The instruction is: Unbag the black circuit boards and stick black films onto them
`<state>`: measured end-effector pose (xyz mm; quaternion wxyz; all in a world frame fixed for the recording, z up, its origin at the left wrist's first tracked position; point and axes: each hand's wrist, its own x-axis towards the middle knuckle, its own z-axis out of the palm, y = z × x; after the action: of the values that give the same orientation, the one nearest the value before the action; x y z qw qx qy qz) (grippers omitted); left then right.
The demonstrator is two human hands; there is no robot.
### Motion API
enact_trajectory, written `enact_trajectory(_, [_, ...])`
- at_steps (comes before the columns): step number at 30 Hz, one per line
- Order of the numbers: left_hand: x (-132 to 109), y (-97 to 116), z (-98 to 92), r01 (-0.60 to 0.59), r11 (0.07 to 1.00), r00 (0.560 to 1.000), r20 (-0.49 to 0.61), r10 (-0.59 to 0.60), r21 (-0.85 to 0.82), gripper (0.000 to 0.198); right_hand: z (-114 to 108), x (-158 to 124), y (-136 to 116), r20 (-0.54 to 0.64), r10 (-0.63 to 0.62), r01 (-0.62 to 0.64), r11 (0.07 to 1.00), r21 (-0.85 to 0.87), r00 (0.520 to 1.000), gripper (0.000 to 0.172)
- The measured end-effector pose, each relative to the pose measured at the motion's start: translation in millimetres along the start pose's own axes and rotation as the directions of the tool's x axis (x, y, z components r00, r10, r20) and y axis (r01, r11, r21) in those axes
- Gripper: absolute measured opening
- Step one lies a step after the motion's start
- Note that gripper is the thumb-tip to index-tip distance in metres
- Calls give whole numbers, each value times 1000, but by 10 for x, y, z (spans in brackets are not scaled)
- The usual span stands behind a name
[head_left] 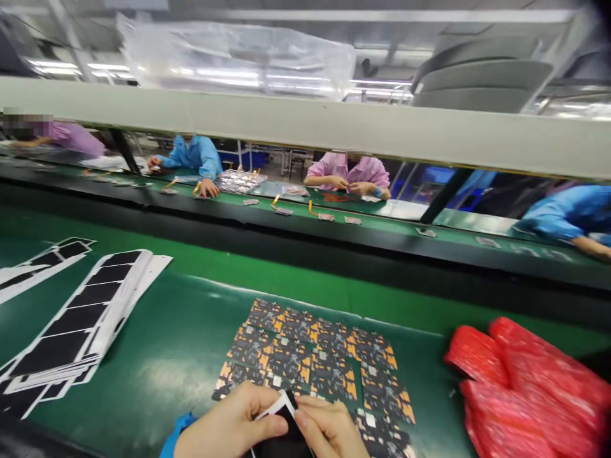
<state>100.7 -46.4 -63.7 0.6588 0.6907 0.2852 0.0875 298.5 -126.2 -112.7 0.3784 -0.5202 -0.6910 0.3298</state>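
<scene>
Between my two hands is a black adhesive sheet with a white border, held up near the bottom edge of the view. My left hand pinches its white edge between thumb and fingers. At the sheet's top corner, my right hand is closed on the black piece there. Just beyond my hands, dark circuit boards with orange patches lie in rows on the green mat. My hands hide part of the nearest rows.
A stack of black-and-white adhesive sheets lies at left, with more sheets behind. Red plastic bags sit at right. Past a dark ledge, small parts rest on a green line, where co-workers sit.
</scene>
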Motion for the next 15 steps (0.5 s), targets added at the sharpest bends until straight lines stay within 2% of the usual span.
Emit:
enact_trajectory(4, [17, 72, 8, 28, 999, 999, 14, -29, 33, 37, -29, -24, -63, -9, 147, -146, 987, 68, 989, 52])
enact_trajectory(7, [-20, 59, -9, 32, 996, 999, -27, -30, 84, 36, -17, 52, -78, -131, 334, -281, 907, 313, 933, 55])
enact_trajectory(9, [-62, -7, -36, 43, 993, 994, -108, -31, 109, 52, -28, 128, -58, -263, 471, -266, 787, 557, 842, 53])
enact_trajectory(11, [-99, -89, -59, 49, 973, 975, -221, 2, 225, 63, -57, 184, -27, -399, 583, -156, 679, 717, 708, 55])
enact_trajectory(12, [-108, -124, -61, 54, 944, 968, -250, 31, 327, 63, -72, 195, -16, -477, 610, -94, 672, 735, 633, 57])
enact_trajectory(13, [-107, -152, -54, 56, 895, 965, -253, 65, 442, 59, -82, 193, -11, -558, 602, -55, 706, 706, 572, 58])
enact_trajectory(14, [-95, -171, -36, 49, 838, 967, -235, 95, 544, 55, -84, 183, -16, -634, 551, -47, 774, 632, 543, 57])
enact_trajectory(15, [-72, -183, -8, 39, 787, 974, -199, 108, 616, 52, -78, 168, -31, -699, 442, -50, 862, 505, 561, 53])
